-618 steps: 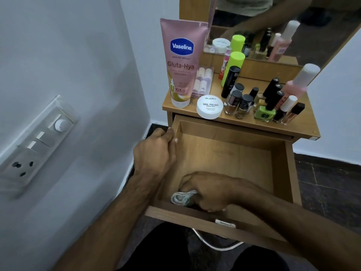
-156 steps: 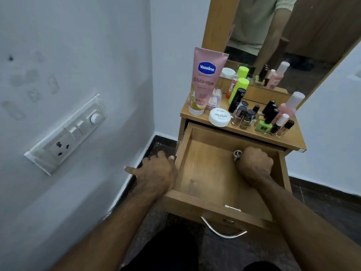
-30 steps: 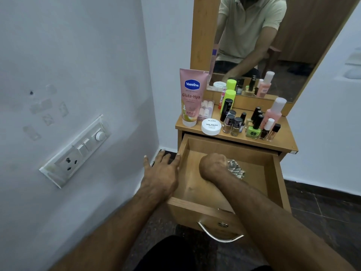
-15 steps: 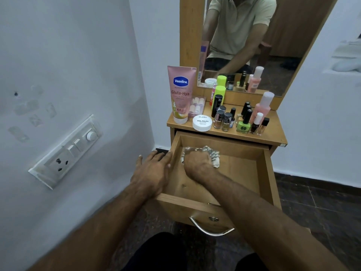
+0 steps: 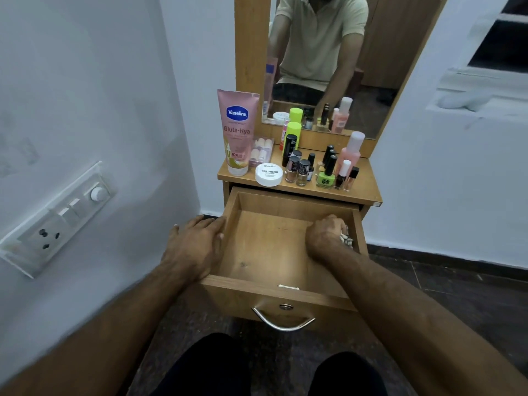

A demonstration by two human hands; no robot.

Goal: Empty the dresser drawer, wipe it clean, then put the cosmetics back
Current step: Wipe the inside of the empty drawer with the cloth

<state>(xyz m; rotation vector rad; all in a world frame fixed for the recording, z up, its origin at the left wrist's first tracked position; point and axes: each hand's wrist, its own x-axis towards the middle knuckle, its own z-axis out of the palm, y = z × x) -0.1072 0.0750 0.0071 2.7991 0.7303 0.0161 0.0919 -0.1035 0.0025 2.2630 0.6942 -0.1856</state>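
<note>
A person wipes the open drawer (image 5: 288, 247) of a dresser (image 5: 368, 192); the right hand (image 5: 324, 237), fingers curled round a crumpled cloth (image 5: 346, 239), presses it into the drawer's far right corner, likely to catch dust along the wall; the left hand (image 5: 194, 245) lies flat, fingers straight, on the left rim, apparently steadying it; the cosmetics (image 5: 303, 164) wait on the dresser top by the mirror (image 5: 328, 67), clear of the wiping, not yet returned.

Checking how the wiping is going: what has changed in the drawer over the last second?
The right hand, gripping the cloth, swept from the drawer's back left across to its right wall. The left hand stays on the left edge; the cosmetics stand untouched on top.
</note>
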